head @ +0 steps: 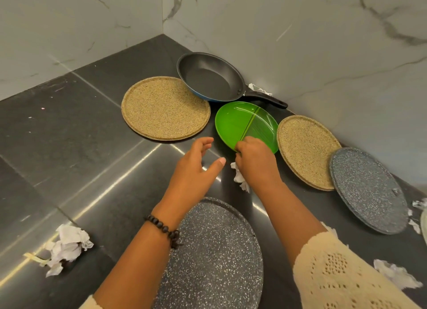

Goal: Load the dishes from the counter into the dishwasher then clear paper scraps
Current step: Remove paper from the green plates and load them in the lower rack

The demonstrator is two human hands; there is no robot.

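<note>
Speckled grey plate [215,251] sits below both wrists. Right hand [256,161] pinches green plate [245,124] near rim, fingers curled; left hand [194,168] hovers beside, loosely spread, empty. Plate probably light, stiff, slick plastic; rim grip suits.

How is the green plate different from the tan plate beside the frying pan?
The green plate is oval, glossy and split by a ridge; the tan plate is round, speckled and undivided. The right hand grips the green plate's near rim; no hand touches the tan one. Both lie on the dark counter.
</note>
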